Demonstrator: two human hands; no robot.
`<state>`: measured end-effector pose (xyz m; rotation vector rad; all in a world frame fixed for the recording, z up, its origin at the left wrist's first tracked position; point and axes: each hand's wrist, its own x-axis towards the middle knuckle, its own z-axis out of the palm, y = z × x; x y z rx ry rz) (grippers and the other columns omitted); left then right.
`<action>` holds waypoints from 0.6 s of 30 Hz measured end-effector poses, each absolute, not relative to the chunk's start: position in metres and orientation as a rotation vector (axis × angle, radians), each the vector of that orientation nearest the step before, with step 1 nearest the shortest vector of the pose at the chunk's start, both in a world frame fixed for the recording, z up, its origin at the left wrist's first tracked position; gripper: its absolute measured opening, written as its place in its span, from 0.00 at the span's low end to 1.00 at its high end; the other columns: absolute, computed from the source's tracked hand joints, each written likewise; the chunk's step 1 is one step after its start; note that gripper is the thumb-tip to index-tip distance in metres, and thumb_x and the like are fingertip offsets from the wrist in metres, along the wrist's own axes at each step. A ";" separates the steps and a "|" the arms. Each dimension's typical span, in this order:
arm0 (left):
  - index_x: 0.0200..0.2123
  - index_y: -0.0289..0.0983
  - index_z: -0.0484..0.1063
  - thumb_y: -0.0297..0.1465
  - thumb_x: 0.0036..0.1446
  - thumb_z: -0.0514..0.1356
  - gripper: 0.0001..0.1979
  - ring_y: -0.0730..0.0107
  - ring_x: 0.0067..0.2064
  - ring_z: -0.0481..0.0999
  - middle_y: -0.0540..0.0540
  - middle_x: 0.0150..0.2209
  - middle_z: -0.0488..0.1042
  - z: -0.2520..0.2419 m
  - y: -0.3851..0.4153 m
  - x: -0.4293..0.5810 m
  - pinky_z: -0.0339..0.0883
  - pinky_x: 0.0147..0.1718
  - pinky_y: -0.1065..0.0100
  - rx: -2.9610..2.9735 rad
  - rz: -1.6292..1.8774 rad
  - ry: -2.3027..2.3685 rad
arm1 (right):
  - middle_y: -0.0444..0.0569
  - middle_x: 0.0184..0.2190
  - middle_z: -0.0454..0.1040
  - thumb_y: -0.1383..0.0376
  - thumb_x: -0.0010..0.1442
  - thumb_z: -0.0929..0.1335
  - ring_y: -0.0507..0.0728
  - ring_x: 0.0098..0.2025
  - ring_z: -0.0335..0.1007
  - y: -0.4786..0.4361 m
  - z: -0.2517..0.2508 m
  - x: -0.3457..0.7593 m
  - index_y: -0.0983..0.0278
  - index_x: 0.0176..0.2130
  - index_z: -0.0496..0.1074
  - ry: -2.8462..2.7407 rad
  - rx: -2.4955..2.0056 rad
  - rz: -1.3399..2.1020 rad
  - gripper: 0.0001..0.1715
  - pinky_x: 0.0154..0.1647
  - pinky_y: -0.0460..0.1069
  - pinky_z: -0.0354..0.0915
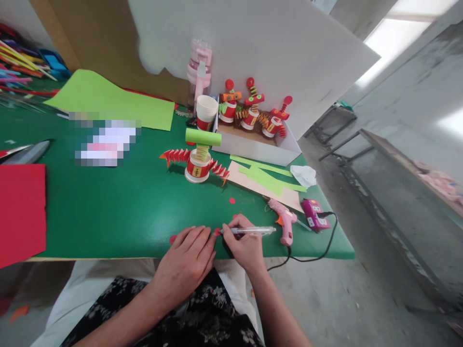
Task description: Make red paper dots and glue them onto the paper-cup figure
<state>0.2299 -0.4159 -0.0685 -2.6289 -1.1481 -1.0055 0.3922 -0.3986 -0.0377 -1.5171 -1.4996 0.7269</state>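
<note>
My right hand [244,243] is closed around a clear pen [249,231] and holds its tip against a small red paper circle [217,231] near the front edge of the green table [119,207]. My left hand [190,258] lies flat beside it, fingers together, pressing on the table next to the circle. More small red circles [232,200] lie close by. A paper-cup figure [198,161] with a green roll on top and red folded arms stands further back.
A pink glue gun [284,221] with a black cable and a magenta box [314,213] lie at the right. A white box [258,144] holds several finished figures. Green paper strips [267,176], a paper cup [206,112], red paper [21,209] and a green sheet [108,99] lie around.
</note>
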 end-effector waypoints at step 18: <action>0.47 0.27 0.75 0.27 0.66 0.52 0.14 0.56 0.47 0.74 0.36 0.44 0.79 -0.065 -0.415 0.230 0.68 0.48 0.56 -2.620 -0.999 -1.128 | 0.39 0.18 0.64 0.61 0.57 0.66 0.50 0.20 0.58 -0.398 -0.038 0.394 0.60 0.22 0.62 -1.554 -1.490 0.704 0.14 0.21 0.45 0.56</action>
